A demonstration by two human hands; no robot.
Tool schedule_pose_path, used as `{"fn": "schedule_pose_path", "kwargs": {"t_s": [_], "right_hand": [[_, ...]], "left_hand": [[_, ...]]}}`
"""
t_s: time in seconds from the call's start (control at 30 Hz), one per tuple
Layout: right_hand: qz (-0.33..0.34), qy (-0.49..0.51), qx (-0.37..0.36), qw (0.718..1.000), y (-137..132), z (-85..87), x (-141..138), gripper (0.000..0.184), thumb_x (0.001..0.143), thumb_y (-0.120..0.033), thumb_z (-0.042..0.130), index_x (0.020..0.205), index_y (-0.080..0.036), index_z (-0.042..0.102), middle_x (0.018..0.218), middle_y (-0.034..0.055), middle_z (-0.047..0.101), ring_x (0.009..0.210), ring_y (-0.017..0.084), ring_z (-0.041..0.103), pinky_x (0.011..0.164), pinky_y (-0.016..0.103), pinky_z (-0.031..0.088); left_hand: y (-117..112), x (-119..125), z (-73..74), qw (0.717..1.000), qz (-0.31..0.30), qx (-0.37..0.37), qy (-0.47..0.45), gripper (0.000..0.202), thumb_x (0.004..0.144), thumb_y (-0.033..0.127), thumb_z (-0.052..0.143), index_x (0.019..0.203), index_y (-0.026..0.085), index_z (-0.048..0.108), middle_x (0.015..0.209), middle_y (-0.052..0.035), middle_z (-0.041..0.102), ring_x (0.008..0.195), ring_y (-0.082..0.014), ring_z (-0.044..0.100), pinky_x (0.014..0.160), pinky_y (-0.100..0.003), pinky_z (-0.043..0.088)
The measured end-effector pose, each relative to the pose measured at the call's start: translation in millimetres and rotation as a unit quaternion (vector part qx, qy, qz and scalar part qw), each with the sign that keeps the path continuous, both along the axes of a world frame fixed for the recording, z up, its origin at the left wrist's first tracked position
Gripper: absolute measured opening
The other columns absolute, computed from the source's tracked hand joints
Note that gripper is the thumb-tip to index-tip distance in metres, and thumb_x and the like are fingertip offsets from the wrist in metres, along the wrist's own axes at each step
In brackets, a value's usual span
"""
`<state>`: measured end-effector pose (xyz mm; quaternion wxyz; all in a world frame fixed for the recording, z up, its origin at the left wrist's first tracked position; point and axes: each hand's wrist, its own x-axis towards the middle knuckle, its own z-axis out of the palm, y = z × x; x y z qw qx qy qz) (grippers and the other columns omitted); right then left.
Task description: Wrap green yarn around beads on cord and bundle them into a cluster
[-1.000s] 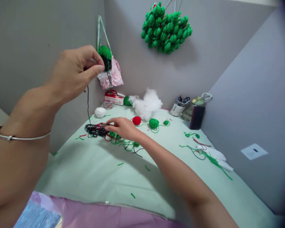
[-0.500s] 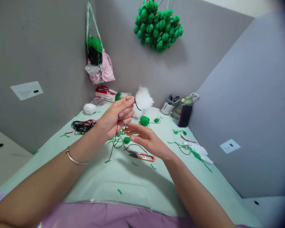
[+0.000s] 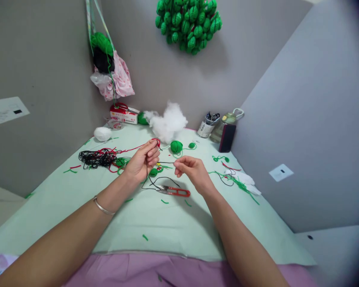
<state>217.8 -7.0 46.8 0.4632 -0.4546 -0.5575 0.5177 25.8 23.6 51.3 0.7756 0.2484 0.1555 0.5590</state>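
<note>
My left hand (image 3: 144,159) is closed in a pinch over the middle of the table. From its fingers trails a black cord (image 3: 146,169), and a loop of red cord (image 3: 158,140) shows at the fingertips. My right hand (image 3: 194,171) faces it, thumb and finger pressed together on a thin dark strand (image 3: 166,162) that runs straight across to the left hand. Whether this strand belongs to the same black cord I cannot tell. Below the hands lie thread snips (image 3: 174,191) with an orange handle. A small green yarn ball (image 3: 153,172) sits just behind them.
Tangled black cord (image 3: 97,158) lies to the left, with a white yarn ball (image 3: 102,134) behind it. White stuffing (image 3: 169,121), a green crocheted ball (image 3: 176,147), a pen cup (image 3: 206,126) and a phone (image 3: 227,138) stand towards the back. Green scraps (image 3: 247,190) lie right.
My right hand has gone from open fingers to a pinch on the thin strand, now stretched between the hands. Red cord now shows at my left fingertips. The view has shifted slightly.
</note>
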Motion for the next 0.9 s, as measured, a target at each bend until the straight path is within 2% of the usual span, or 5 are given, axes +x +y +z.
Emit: {"fn": "schedule_pose_path", "kwargs": {"t_s": [0.13,0.4,0.57,0.73,0.9], "right_hand": [[-0.029,0.008,0.007,1.0,3,-2.8,4,0.035,0.075,-0.049,0.078,0.082,-0.015,0.072,0.064,0.0023,0.071,0.052,0.012,0.062,0.06,0.028,0.052],[-0.093,-0.038,0.086,0.991,5,-7.2,5,0.028,0.081,-0.045,0.073,0.084,-0.017,0.075,0.071,0.0019,0.071,0.053,0.011,0.059,0.057,0.027,0.049],[-0.175,0.022,0.094,0.98,9,-3.0,15,0.024,0.077,-0.041,0.078,0.079,-0.018,0.074,0.068,0.0008,0.069,0.056,0.01,0.058,0.055,0.024,0.049],[-0.15,0.174,0.02,0.973,16,-2.1,29,0.027,0.072,-0.04,0.084,0.08,-0.02,0.068,0.089,0.0024,0.075,0.082,0.013,0.07,0.07,0.023,0.057],[-0.189,0.233,0.019,0.954,30,-6.3,59,0.018,0.082,-0.032,0.077,0.08,-0.02,0.064,0.093,0.0026,0.076,0.088,0.011,0.073,0.075,0.02,0.06]], "left_hand": [[-4,4,-10.4,0.999,-0.014,-0.004,0.029,0.018,0.084,0.015,0.073,0.083,0.015,0.055,0.064,0.0059,0.046,0.053,-0.0042,0.045,0.049,-0.013,0.043],[-5,5,-22.4,0.992,-0.023,0.036,0.12,0.022,0.078,0.019,0.077,0.082,0.014,0.057,0.07,0.0048,0.05,0.044,0.0008,0.029,0.037,-0.01,0.022],[-5,5,-25.7,0.992,-0.026,0.035,0.123,0.022,0.076,0.02,0.078,0.082,0.014,0.058,0.07,0.0046,0.051,0.044,0.0001,0.032,0.039,-0.01,0.027],[-6,6,-24.8,0.992,-0.016,0.022,0.124,0.019,0.076,0.02,0.078,0.084,0.015,0.062,0.081,-0.0015,0.064,0.07,-0.0094,0.062,0.069,-0.02,0.055],[1,3,-33.7,0.995,0.03,0.003,0.095,0.015,0.074,0.014,0.077,0.083,0.015,0.065,0.091,-0.0033,0.07,0.084,-0.0114,0.066,0.086,-0.024,0.055]]}}
